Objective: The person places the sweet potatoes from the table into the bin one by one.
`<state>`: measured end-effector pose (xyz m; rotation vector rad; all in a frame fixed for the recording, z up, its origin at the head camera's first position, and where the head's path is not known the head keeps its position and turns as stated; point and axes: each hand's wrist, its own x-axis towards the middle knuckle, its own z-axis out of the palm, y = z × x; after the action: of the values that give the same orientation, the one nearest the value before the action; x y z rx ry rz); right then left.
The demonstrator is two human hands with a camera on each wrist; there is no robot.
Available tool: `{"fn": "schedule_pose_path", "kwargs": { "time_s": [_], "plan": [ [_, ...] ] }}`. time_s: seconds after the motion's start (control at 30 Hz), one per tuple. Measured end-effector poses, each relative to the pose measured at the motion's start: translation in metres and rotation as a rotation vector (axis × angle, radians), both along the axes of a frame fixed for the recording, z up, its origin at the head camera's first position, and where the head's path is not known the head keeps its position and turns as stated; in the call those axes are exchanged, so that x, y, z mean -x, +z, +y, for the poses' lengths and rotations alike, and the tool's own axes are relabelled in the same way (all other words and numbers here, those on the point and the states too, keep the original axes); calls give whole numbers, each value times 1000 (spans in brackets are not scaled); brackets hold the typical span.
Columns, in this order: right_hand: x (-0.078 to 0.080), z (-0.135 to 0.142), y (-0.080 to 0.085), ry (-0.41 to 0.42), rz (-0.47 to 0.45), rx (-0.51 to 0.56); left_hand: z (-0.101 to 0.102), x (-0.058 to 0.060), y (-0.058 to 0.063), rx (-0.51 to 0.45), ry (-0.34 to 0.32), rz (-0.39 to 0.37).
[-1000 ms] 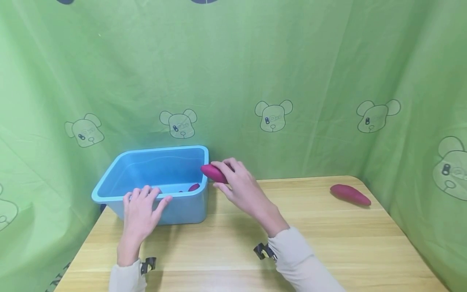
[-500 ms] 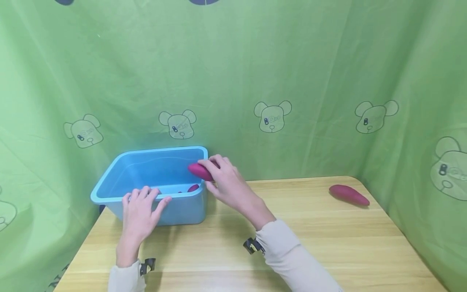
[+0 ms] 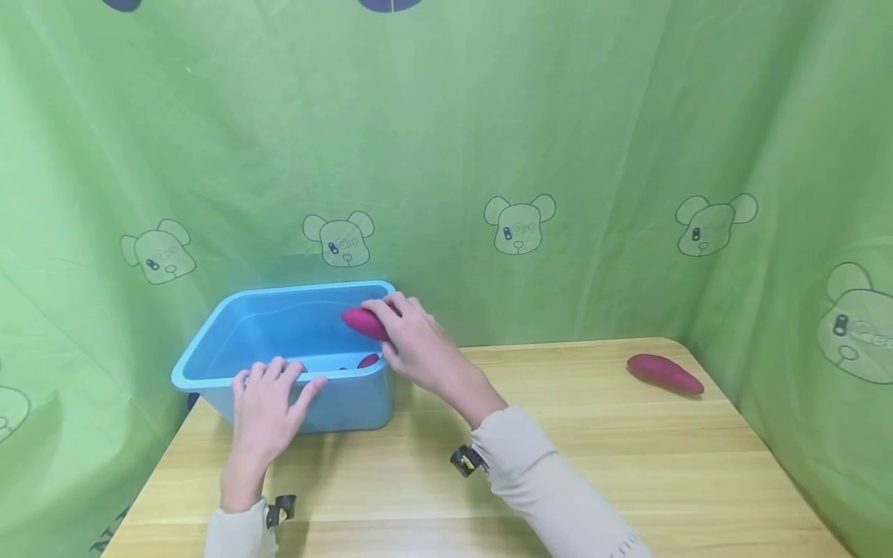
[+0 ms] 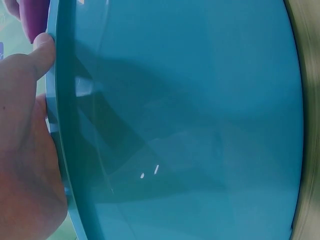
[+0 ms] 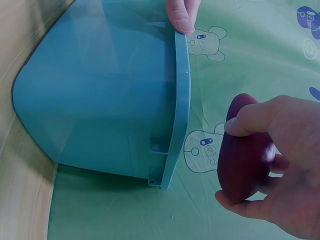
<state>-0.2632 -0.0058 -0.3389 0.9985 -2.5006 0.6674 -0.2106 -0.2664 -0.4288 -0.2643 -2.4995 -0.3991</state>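
A purple-red sweet potato (image 3: 366,323) is gripped by my right hand (image 3: 424,349) above the right side of the blue plastic bin (image 3: 352,403). In the right wrist view, thumb and fingers wrap around this sweet potato (image 5: 243,155). My left hand (image 3: 268,415) holds the bin's near rim, its fingers hooked over the edge. The left wrist view has the thumb (image 4: 44,52) on that rim. Inside the bin lies another sweet potato (image 3: 368,360), mostly hidden by the near wall. One more sweet potato (image 3: 665,373) lies at the table's far right.
The bin stands on the back left of a light wooden table (image 3: 558,434). A green curtain (image 3: 432,139) with bear-head prints hangs behind and at both sides. Black wrist mounts (image 3: 466,460) sit on both sleeves.
My right hand has carried its sweet potato leftward, from the bin's right rim to over the opening. The left hand stays on the near rim.
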Motion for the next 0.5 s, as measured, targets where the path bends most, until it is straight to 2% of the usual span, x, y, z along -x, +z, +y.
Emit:
{"fn": "schedule_pose_path", "kwargs": {
  "time_s": [0.5],
  "plan": [
    [10, -22, -4, 36, -26, -42, 1, -1, 1, 5, -4, 15]
  ]
}}
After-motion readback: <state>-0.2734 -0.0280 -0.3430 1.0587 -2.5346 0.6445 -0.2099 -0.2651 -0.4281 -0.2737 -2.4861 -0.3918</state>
